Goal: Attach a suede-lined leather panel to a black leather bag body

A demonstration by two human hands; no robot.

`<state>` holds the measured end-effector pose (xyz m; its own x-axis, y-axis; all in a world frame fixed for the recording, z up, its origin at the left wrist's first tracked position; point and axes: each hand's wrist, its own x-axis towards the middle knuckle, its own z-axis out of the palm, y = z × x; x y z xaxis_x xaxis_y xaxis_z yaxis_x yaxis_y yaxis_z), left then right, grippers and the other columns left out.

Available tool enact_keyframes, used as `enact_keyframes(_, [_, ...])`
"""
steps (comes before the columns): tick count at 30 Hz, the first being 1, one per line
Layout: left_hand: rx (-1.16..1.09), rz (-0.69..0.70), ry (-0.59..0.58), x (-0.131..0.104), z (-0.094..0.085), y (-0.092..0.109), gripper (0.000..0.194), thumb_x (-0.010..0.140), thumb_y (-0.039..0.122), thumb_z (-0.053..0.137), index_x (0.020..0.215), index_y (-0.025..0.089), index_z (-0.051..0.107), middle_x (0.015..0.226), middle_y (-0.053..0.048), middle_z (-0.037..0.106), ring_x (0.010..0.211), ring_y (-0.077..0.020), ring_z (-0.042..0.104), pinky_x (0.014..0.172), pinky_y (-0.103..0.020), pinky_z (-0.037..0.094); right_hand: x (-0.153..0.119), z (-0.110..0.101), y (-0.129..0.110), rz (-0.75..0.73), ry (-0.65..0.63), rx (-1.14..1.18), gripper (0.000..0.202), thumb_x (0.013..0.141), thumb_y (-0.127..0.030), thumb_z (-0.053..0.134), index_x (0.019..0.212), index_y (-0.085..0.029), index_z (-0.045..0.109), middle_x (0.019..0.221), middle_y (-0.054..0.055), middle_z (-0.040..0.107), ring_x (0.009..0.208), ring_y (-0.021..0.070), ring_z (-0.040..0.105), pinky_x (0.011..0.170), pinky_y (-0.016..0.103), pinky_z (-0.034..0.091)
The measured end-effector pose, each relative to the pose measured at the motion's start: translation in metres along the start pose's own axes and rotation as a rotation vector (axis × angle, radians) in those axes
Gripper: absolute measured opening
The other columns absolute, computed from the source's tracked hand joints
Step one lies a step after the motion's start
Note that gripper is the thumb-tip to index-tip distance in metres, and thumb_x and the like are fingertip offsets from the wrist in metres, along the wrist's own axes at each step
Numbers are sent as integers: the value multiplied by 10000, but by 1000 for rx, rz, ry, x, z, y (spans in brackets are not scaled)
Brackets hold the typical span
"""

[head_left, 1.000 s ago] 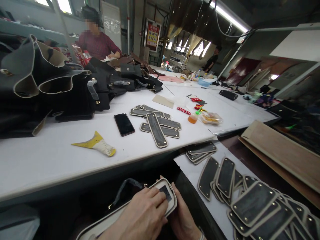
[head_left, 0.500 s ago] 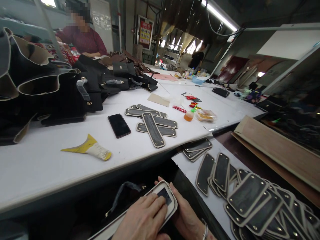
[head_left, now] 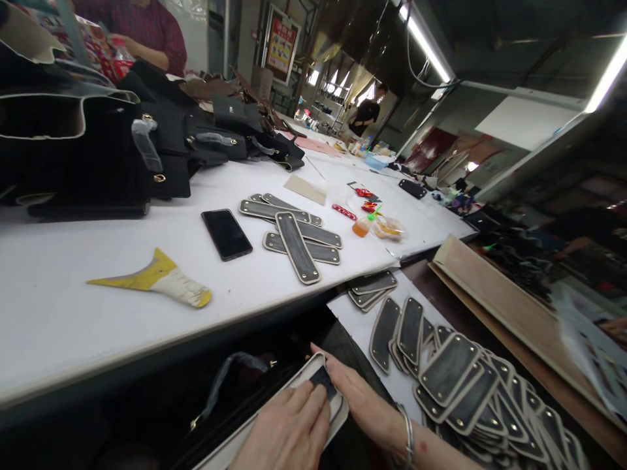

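In my lap area lies a black handbag [head_left: 245,408], its handle wrapped in clear plastic, with a long pale-rimmed side facing up. My left hand [head_left: 289,424] lies flat on this side, fingers together and pressing on a dark panel [head_left: 321,377] set inside the pale rim. My right hand [head_left: 360,391], with a bracelet at the wrist, grips the far rounded end of the handbag; some of its fingers are hidden behind the rim. The near part of the bag is in deep shadow.
Riveted dark panels with pale edges are heaped at right [head_left: 450,372]; several more [head_left: 298,248] lie on the white table [head_left: 196,339]. A phone [head_left: 226,234], a yellow-and-white scrap [head_left: 157,281], and a bottle of orange liquid [head_left: 361,226] are there too. Black bags [head_left: 161,143] crowd the left; people stand beyond.
The view has shifted slightly. My right hand has slid round the end of the handbag, showing more of its back and wrist. My left hand stays pressed on the panel.
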<state>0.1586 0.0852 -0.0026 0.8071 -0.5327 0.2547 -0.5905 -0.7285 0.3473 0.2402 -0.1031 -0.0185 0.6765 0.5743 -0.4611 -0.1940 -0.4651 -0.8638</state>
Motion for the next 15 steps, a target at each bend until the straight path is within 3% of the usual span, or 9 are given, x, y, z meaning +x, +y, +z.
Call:
enact_keyframes(3, [-142, -87, -107, 3, -8, 3, 413, 835, 278, 673, 1198, 88, 627, 1160, -125, 685, 1007, -294, 669, 869, -359, 565, 3, -2, -2, -16, 20, -193, 760, 946, -697, 304, 1473, -155, 378, 1507, 102, 378, 1404, 213, 311, 1203, 395, 140])
enact_keyframes(5, [-276, -139, -99, 3, -22, 4, 553, 771, 354, 760, 1244, 118, 601, 1194, -115, 672, 1047, -299, 657, 927, -381, 548, 5, -2, -2, -27, 24, -247, 771, 946, -701, 283, 1479, -149, 364, 1525, 95, 348, 1420, 205, 278, 1207, 389, 128])
enact_keyframes(7, [-385, -171, -30, -2, -41, 3, 597, 750, 305, 783, 1293, 179, 569, 1278, -75, 632, 1121, -257, 630, 983, -331, 513, 7, -2, 0, -47, 20, -250, 764, 947, -700, 285, 1484, -162, 354, 1529, 84, 344, 1422, 201, 271, 1208, 385, 129])
enact_keyframes(11, [-411, -265, 257, -38, -59, -3, 509, 848, 249, 653, 1343, 253, 536, 1363, -15, 566, 1203, -180, 577, 1030, -235, 441, 8, -1, 6, -64, 18, -134, 777, 923, -719, 350, 1488, -187, 351, 1523, 78, 358, 1409, 212, 299, 1201, 380, 149])
enact_keyframes(15, [-450, -679, 651, -102, -32, -2, 353, 924, 363, 544, 1267, 307, 608, 1261, 22, 645, 1144, -207, 619, 961, -243, 507, 2, 1, 10, 17, -14, 255, 715, 865, -690, 543, 1428, -258, 454, 1479, 35, 436, 1374, 219, 365, 1172, 364, 222])
